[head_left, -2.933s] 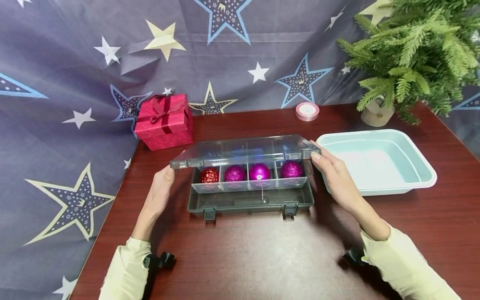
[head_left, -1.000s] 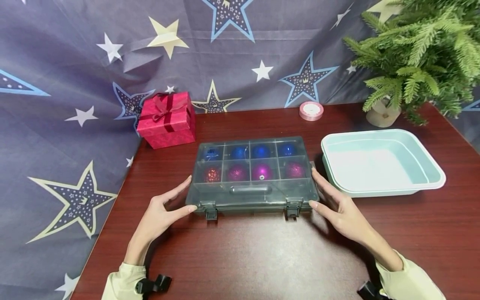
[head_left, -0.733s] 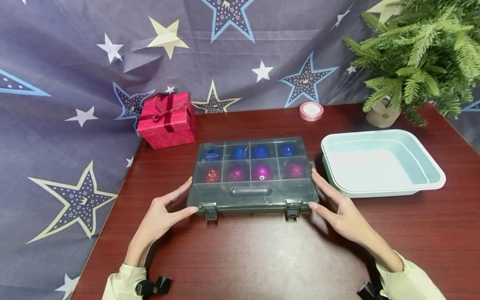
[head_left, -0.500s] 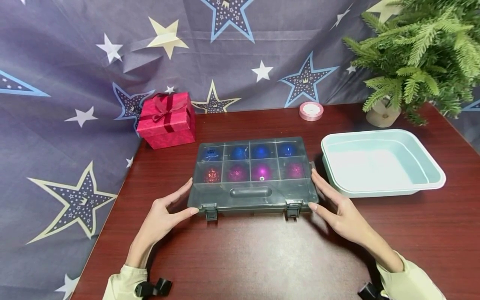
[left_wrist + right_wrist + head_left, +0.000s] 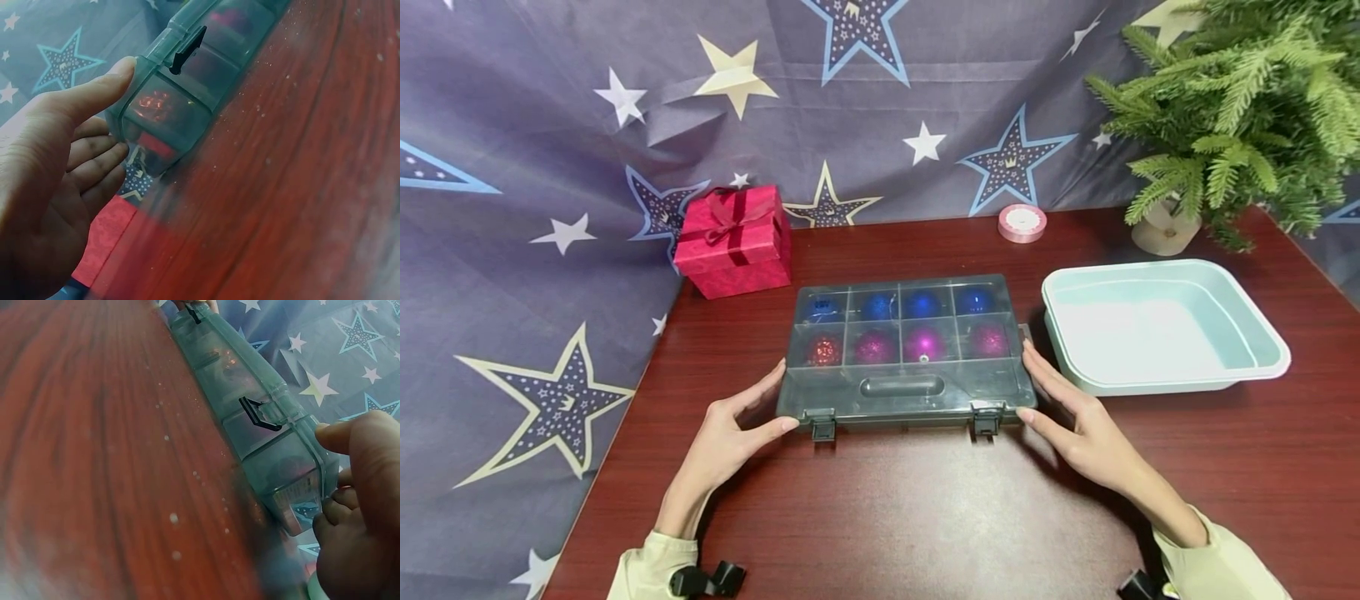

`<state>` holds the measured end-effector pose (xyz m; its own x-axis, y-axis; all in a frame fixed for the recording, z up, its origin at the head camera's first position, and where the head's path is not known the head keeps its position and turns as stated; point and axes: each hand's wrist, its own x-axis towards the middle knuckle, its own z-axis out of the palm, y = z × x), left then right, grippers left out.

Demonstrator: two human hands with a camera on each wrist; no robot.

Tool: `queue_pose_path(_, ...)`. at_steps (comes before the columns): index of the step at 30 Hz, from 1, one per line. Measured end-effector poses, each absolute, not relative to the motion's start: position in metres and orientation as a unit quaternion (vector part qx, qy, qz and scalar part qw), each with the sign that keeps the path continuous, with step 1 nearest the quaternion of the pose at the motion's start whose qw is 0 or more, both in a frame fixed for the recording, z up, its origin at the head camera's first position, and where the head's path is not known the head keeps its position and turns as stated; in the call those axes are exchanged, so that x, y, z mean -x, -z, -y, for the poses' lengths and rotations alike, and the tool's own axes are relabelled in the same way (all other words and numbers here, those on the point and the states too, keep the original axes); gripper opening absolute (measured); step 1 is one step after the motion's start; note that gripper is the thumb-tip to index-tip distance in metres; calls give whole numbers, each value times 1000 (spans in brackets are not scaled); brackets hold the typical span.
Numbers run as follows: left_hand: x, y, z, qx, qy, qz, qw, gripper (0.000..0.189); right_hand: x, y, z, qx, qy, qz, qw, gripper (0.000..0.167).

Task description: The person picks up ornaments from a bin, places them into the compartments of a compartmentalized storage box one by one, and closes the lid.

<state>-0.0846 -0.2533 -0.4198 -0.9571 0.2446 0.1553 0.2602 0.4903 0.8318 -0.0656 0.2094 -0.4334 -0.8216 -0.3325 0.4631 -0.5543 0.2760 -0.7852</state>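
Observation:
A dark translucent divided case [image 5: 835, 385] lies on the table with its lid down. Through the lid show several blue baubles [image 5: 976, 300] in the back row, with a red glittery bauble [image 5: 824, 351] and magenta baubles [image 5: 923, 344] in front. Both front latches stick out from the case, as the black latch [image 5: 259, 415] in the right wrist view shows. At the left end, my left hand [image 5: 718, 437] touches the front corner with its thumb, and its extended fingers lie along the side. My right hand [image 5: 1082, 429] rests likewise at the right end, thumb on the lid's corner.
Close to my right hand stands a pale mint plastic basin [image 5: 1157, 387]. A red gift box [image 5: 730, 242] sits at the back left. Behind are a pink ribbon roll [image 5: 1022, 223] and a small artificial fir tree [image 5: 1232, 133]. Starry cloth [image 5: 587, 267] hangs at the table's edge.
The lid was partly raised, with both hands at its front corners; it has come down flat. My hands have lowered to the case's ends and since then have barely moved.

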Motion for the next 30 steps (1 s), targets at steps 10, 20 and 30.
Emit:
queue_pose_path(10, 83, 419, 252, 148, 461, 874, 36, 72, 66, 432, -212, -264, -486, 825, 118, 72)
queue_pose_path(20, 85, 416, 254, 196, 399, 894, 55, 71, 64, 432, -211, -241, -426, 862, 131, 77)
queue_pose_path(30, 83, 411, 253, 222, 290, 927, 83, 88, 60, 428, -201, -236, -347, 893, 160, 99)
